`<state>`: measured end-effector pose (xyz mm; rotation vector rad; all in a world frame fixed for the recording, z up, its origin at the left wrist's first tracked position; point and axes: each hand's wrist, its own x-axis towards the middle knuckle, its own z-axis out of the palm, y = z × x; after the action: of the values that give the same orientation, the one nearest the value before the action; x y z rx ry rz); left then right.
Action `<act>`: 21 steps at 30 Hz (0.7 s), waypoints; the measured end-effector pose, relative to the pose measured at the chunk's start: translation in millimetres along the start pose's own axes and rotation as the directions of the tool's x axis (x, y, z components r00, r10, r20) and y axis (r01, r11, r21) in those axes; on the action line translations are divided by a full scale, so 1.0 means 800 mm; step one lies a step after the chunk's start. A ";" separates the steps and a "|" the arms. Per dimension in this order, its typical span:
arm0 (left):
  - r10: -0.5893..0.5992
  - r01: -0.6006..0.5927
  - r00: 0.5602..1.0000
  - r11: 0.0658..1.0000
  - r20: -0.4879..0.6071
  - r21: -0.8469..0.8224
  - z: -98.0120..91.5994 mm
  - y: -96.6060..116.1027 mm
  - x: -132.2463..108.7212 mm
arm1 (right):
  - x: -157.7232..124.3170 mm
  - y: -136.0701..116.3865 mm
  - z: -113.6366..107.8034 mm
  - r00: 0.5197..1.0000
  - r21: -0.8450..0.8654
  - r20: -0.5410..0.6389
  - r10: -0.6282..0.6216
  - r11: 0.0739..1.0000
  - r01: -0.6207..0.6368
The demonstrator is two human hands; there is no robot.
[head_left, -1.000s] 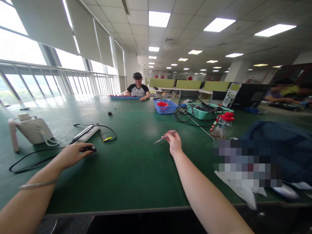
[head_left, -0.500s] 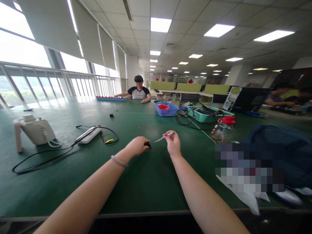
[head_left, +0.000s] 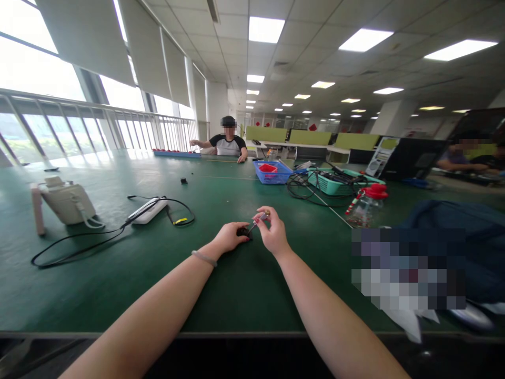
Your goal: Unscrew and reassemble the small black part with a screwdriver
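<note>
My left hand [head_left: 228,238] is closed on a small black part [head_left: 242,231] and holds it against the green table [head_left: 221,287]. A thin screwdriver [head_left: 258,219] with a clear handle is pinched in my right hand [head_left: 272,232]. Its tip points down and left onto the black part. Both hands meet at the middle of the table, a little in front of me.
A white device [head_left: 67,202] stands at the left, with a white power strip [head_left: 149,210] and black cable [head_left: 79,245] nearby. Blue basket [head_left: 272,172], green basket [head_left: 331,184] and red-lidded jar [head_left: 366,205] lie to the right. Dark cloth [head_left: 445,221] at right. A person [head_left: 229,142] sits across.
My left hand carried the black part from the left, near the cable, to the middle. My right hand tilted the screwdriver down until its tip reached the part.
</note>
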<state>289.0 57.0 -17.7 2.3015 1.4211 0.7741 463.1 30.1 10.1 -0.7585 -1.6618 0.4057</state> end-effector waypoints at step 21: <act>0.096 -0.095 0.995 0.993 -0.008 0.069 0.006 -0.009 0.004 | -0.006 -0.038 0.010 0.890 -0.238 0.390 -0.238 0.907 0.347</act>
<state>287.8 63.6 -24.6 2.4364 1.3707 0.7780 448.0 5.8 24.4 -0.6609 -2.1789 0.0659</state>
